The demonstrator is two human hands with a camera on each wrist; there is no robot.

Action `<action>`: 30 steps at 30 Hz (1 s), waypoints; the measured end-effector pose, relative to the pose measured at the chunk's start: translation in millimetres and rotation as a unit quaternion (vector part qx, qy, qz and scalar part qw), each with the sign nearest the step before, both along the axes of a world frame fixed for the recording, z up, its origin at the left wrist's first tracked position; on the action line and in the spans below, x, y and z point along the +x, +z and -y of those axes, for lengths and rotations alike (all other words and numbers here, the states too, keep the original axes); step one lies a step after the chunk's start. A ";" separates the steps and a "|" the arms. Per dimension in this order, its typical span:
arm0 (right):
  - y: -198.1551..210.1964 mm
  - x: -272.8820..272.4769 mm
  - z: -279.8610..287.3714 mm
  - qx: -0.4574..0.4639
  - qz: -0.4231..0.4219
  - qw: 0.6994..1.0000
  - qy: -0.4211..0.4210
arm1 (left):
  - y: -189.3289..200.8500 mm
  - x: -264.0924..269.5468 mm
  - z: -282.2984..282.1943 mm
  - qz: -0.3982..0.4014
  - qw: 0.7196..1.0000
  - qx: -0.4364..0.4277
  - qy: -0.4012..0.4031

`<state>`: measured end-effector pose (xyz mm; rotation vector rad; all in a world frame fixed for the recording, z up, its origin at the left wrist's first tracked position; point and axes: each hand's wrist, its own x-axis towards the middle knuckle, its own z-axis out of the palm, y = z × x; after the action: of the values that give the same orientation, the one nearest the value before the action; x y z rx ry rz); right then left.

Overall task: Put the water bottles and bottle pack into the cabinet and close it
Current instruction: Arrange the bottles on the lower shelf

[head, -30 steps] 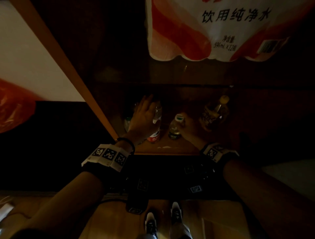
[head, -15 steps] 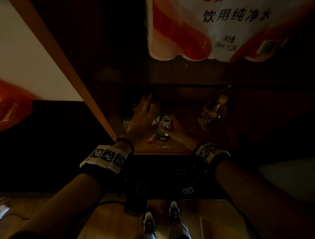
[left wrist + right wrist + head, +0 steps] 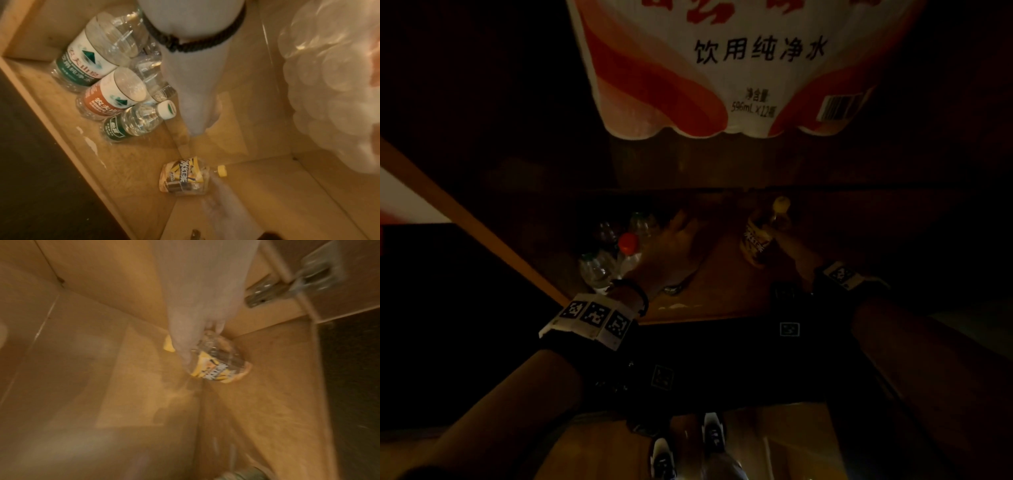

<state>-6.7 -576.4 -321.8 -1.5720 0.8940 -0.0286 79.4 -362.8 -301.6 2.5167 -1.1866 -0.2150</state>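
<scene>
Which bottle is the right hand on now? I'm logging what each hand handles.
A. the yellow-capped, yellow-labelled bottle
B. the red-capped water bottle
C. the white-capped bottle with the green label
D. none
A: the right hand grips the yellow-capped bottle, apart from the water bottles grouped at the left.

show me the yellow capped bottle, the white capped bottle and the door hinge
yellow-capped bottle [image 3: 183, 176], left wrist view, on its label
white-capped bottle [image 3: 168, 109], left wrist view, on its cap
door hinge [image 3: 267, 292], right wrist view, on its metal arm
</scene>
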 end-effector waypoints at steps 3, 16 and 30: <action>1.3 2.5 2.1 0.075 -0.005 0.994 0.079 | -3.7 1.3 -5.3 -0.058 0.998 0.014 0.002; -5.6 61.7 -25.9 -0.135 0.032 0.985 0.102 | 16.6 25.8 -33.1 -0.065 0.995 -0.073 0.027; -5.6 90.1 -85.8 -0.095 0.034 0.970 0.220 | 13.0 32.2 -80.6 -0.050 0.994 -0.067 0.074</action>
<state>83.4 -490.6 -327.4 -1.9081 0.4828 0.1507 111.6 -282.2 -288.6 2.4330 -0.9401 -0.2132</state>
